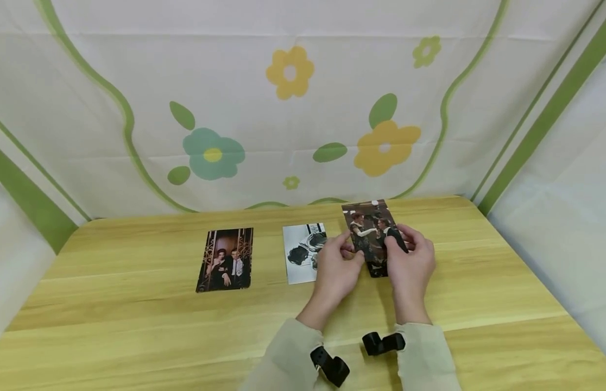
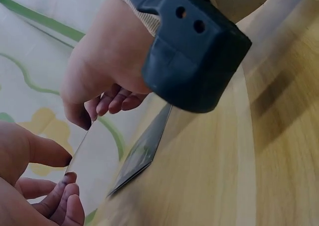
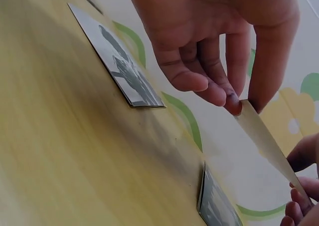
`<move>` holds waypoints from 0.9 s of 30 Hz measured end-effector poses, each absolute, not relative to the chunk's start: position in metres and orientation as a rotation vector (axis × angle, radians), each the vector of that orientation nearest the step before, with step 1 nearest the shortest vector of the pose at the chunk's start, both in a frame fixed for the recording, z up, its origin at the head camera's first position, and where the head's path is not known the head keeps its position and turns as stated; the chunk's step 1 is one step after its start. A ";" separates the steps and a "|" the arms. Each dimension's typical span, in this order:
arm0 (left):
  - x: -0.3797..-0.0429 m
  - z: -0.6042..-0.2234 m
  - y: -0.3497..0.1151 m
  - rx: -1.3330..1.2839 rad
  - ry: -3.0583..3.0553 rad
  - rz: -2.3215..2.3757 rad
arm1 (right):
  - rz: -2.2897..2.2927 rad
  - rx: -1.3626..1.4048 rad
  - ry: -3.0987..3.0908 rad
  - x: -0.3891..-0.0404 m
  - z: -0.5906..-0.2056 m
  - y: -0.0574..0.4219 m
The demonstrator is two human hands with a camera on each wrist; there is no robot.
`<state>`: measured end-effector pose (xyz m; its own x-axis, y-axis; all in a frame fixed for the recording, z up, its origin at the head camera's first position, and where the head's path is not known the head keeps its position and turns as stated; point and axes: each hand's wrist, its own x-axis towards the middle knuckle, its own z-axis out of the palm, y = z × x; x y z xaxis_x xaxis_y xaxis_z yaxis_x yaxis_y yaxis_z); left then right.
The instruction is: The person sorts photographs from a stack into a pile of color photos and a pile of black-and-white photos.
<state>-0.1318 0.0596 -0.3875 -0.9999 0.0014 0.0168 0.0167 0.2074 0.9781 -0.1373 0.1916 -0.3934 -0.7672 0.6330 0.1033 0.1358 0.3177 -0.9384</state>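
Both hands hold one glossy photo card (image 1: 370, 231) over the right part of the table, its picture showing two people. In the head view, my left hand (image 1: 337, 266) pinches the card's lower left edge between thumb and fingers. On the opposite edge, my right hand (image 1: 414, 258) grips it, thumb on the picture. Seen edge-on in the right wrist view, the held card (image 3: 264, 138) is tilted and apart from the table. Below it lie dark cards (image 3: 219, 201), mostly covered in the head view. A black-and-white card (image 1: 299, 255) lies beside my left hand, partly hidden by it.
Farther left, a dark photo card (image 1: 226, 260) with two people lies on the wooden table (image 1: 137, 326). A white flowered cloth (image 1: 234, 70) rises behind the table's back edge. Black wrist devices (image 1: 330, 366) sit at both sleeves.
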 end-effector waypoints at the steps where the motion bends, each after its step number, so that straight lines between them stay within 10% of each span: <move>1: -0.131 -0.387 0.059 -0.013 -2.426 -1.975 | 1.459 -0.676 -2.127 -0.138 -0.393 0.191; 27: -0.100 -0.381 -0.111 0.570 -2.396 -1.758 | 1.853 0.001 -2.385 -0.117 -0.396 0.052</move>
<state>-0.0999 -0.1111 -0.3805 -0.9225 -0.3647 -0.1264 -0.2301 0.2565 0.9387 -0.1168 0.0517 -0.3956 -0.9926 0.0736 0.0961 -0.0750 0.2497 -0.9654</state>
